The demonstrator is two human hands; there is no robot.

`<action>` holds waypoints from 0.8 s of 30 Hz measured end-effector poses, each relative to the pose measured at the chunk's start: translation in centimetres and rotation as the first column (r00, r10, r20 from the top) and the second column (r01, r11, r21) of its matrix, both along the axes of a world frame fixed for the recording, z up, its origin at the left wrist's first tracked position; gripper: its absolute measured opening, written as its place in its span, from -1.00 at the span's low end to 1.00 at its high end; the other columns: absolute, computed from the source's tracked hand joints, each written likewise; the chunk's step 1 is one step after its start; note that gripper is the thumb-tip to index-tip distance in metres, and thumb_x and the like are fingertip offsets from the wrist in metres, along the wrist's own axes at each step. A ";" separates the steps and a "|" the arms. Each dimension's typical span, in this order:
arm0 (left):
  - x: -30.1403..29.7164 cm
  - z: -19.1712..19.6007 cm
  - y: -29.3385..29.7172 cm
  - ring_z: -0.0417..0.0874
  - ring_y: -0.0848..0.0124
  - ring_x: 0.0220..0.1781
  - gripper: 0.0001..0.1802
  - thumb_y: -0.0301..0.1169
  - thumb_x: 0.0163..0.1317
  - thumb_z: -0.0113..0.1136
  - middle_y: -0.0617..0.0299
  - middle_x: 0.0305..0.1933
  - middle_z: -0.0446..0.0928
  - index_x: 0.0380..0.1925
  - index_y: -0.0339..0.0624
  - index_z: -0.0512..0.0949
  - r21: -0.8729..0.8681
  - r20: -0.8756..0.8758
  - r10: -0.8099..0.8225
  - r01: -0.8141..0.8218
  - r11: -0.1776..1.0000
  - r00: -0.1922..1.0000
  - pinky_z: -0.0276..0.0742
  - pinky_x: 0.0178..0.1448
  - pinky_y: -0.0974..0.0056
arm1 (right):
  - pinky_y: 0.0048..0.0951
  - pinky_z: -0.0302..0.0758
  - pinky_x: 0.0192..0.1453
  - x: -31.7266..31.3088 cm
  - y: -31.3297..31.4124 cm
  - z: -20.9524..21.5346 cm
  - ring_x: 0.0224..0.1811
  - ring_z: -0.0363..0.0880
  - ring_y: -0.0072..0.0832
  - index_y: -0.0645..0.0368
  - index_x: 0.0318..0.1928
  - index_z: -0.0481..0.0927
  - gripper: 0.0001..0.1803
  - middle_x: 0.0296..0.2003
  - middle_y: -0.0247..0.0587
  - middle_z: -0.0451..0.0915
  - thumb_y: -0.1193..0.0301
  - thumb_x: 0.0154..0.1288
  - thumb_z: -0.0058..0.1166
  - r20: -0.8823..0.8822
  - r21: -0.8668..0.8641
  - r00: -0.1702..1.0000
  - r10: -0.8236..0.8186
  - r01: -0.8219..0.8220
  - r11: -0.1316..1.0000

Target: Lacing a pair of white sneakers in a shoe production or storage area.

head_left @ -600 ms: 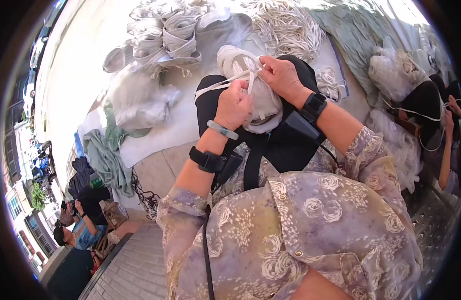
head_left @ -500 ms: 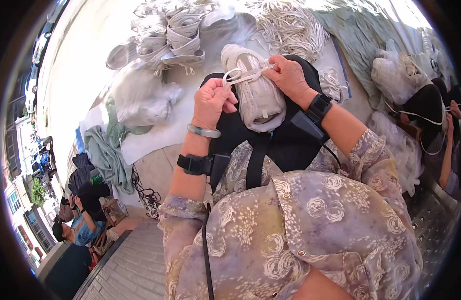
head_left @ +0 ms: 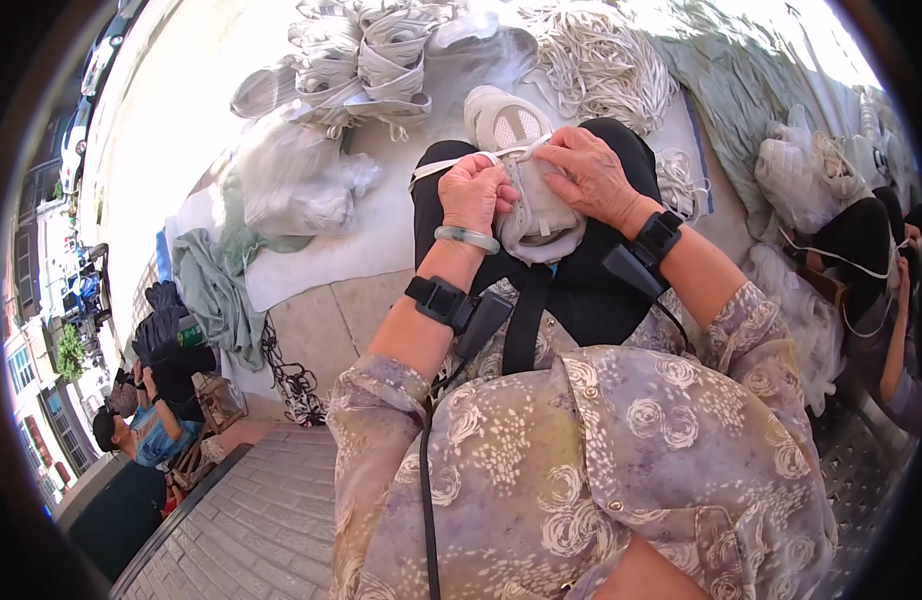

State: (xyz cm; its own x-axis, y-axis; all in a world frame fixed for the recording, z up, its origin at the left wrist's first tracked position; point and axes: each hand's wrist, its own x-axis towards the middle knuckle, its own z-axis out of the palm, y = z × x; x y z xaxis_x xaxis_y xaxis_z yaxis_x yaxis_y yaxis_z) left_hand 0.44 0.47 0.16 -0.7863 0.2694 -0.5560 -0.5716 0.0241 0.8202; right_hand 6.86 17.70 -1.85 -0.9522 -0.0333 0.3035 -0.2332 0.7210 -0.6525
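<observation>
A pale sneaker (head_left: 543,215) lies across my lap, its toe pointing away from me and its heel opening toward me. My left hand (head_left: 473,193) is closed on a white shoelace (head_left: 427,171), whose loose length sticks out to the left of the fingers. My right hand (head_left: 593,178) bends over the right side of the shoe, finger and thumb pinching the lace near the upper eyelets. Both hands are close together over the lacing, and their fingers hide part of it.
Beyond my knees are stacked pale shoe parts (head_left: 393,65), a heap of white laces (head_left: 601,70) and a smaller lace bundle (head_left: 679,183). Clear plastic bags (head_left: 293,178) lie at left. Another person's arm (head_left: 896,330) shows at right; a person in blue (head_left: 156,435) sits at far left.
My left hand has moved right, closer to my right hand, and the lace loop between them has been drawn in. My right hand has come down over the shoe's side. The view has shifted slightly.
</observation>
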 end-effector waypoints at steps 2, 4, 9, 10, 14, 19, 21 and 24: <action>-0.2 -0.4 0.5 0.56 0.52 -0.64 -0.93 -0.50 0.16 0.08 0.21 -0.55 0.52 -0.48 -0.21 0.43 -0.063 -0.038 -0.029 0.027 0.998 0.999 0.36 -0.67 0.54 | -0.29 0.41 -0.07 0.0 0.1 -0.4 -0.16 0.44 -0.24 0.07 -0.22 0.59 -0.70 -0.27 -0.21 0.46 0.43 -0.08 0.04 -0.010 -0.011 1.000 -0.005 0.004 1.000; -0.3 -0.6 0.7 0.56 0.52 -0.64 -0.93 -0.50 0.16 0.08 0.21 -0.55 0.52 -0.48 -0.22 0.43 -0.061 -0.053 -0.031 0.027 0.998 0.998 0.36 -0.67 0.54 | -0.29 0.41 -0.06 0.1 0.1 -0.5 -0.15 0.44 -0.23 0.09 -0.22 0.58 -0.69 -0.27 -0.20 0.46 0.44 -0.08 0.02 -0.021 -0.024 1.000 -0.013 0.013 1.000; -0.3 -0.6 0.6 0.56 0.53 -0.65 -0.93 -0.51 0.16 0.09 0.21 -0.55 0.52 -0.48 -0.23 0.43 -0.034 -0.075 -0.024 0.021 0.999 0.997 0.35 -0.68 0.54 | -0.31 0.37 -0.02 0.3 0.0 -0.4 -0.14 0.42 -0.20 0.17 -0.17 0.55 -0.66 -0.26 -0.15 0.44 0.47 -0.07 0.03 0.019 -0.045 1.000 0.008 -0.008 0.999; -0.3 -0.7 0.7 0.55 0.53 -0.66 -0.93 -0.51 0.16 0.09 0.21 -0.55 0.52 -0.48 -0.24 0.44 -0.029 -0.090 -0.019 0.016 0.999 0.996 0.34 -0.69 0.54 | -0.31 0.37 -0.02 0.4 0.0 -0.4 -0.14 0.42 -0.20 0.17 -0.17 0.55 -0.66 -0.26 -0.15 0.44 0.47 -0.07 0.03 0.019 -0.047 1.000 0.008 -0.008 0.999; -0.3 -1.3 0.5 0.51 0.56 -0.69 -0.94 -0.52 0.15 0.10 0.23 -0.56 0.52 -0.48 -0.24 0.45 -0.058 -0.129 -0.042 0.035 0.998 0.991 0.30 -0.70 0.55 | -0.31 0.38 -0.02 0.6 -0.2 -0.5 -0.14 0.42 -0.20 0.17 -0.17 0.55 -0.66 -0.26 -0.15 0.44 0.48 -0.07 0.01 0.025 -0.054 1.000 -0.004 0.005 0.999; -0.3 -2.6 0.7 0.49 0.57 -0.69 -0.91 -0.52 0.15 0.11 0.26 -0.60 0.50 -0.52 -0.23 0.46 -0.184 -0.284 -0.123 0.072 0.980 0.951 0.31 -0.66 0.51 | -0.32 0.38 -0.03 0.8 0.2 -0.6 -0.14 0.43 -0.21 0.17 -0.17 0.55 -0.66 -0.27 -0.15 0.45 0.48 -0.07 0.00 0.022 -0.050 1.000 -0.018 0.019 0.999; -0.5 -3.4 0.9 0.51 0.57 -0.67 -0.90 -0.52 0.13 0.12 0.27 -0.62 0.50 -0.54 -0.24 0.46 -0.270 -0.338 -0.189 0.098 0.958 0.922 0.34 -0.62 0.48 | -0.30 0.41 -0.06 0.7 0.4 -0.6 -0.15 0.43 -0.23 0.11 -0.22 0.56 -0.68 -0.29 -0.20 0.44 0.46 -0.09 -0.01 -0.024 -0.050 0.999 -0.049 0.048 0.998; -0.6 -3.8 1.0 0.56 0.40 -0.61 -0.92 -0.53 0.07 0.13 0.19 -0.64 0.50 -0.56 -0.27 0.46 -0.513 -0.727 -0.382 -0.081 0.855 0.570 0.42 -0.50 0.34 | -0.30 0.42 -0.07 0.2 0.2 -0.3 -0.15 0.43 -0.22 0.12 -0.22 0.56 -0.69 -0.29 -0.19 0.45 0.47 -0.08 0.00 -0.025 -0.046 0.999 -0.043 0.041 0.998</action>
State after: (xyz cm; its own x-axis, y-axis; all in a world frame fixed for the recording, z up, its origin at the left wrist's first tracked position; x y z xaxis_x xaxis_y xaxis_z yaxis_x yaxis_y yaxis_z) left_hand -0.12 1.49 -3.66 -0.9247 0.3352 0.1804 0.3428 0.5272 0.7775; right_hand 7.05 17.89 -2.19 -0.9442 0.0207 0.3286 -0.2208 0.7006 -0.6786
